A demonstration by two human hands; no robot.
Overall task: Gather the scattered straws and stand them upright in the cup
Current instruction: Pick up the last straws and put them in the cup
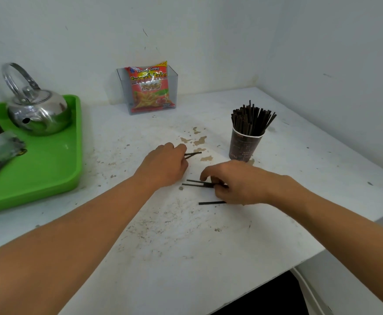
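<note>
Head view. My left hand (pixel 166 165) low on white table (pixel 186 246), fingers closed on two black straws (pixel 194 154), tips pointing right. My right hand (pixel 233 181) nearer me, fingers pinched on another straw pair (pixel 196 183) lying flat. Single loose straw (pixel 211 203) on table, partly under right hand. Cup (pixel 244 145) upright, right of both hands, packed with standing straws (pixel 252 119). Green tray (pixel 56 169) left, kettle (pixel 37 110) on it. Snack packet (pixel 150 87) in clear holder (pixel 171 87) at wall.
</note>
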